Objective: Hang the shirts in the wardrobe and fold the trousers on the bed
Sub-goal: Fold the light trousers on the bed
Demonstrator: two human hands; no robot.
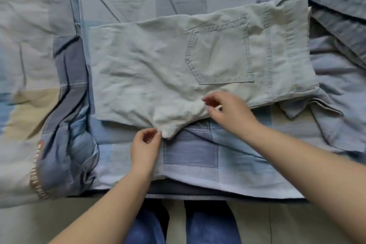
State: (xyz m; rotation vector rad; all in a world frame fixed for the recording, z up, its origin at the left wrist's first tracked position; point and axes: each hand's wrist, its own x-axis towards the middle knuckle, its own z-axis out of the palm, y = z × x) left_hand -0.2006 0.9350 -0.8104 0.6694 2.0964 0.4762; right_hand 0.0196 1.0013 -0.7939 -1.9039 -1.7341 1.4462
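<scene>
Pale blue jeans (150,65) lie folded flat on the bed, back pocket (219,51) facing up and the waistband to the right. My left hand (145,144) pinches the crotch tip that sticks out of the near edge. My right hand (227,111) hovers over the near edge just right of it, fingers loosely curled, holding nothing that I can see.
The bed (190,156) carries a blue and beige checked sheet. A rumpled quilt (39,85) fills the left side. Blue-grey shirts (336,49) lie piled at the right, partly under the waistband. The bed's near edge and the floor (287,224) are below.
</scene>
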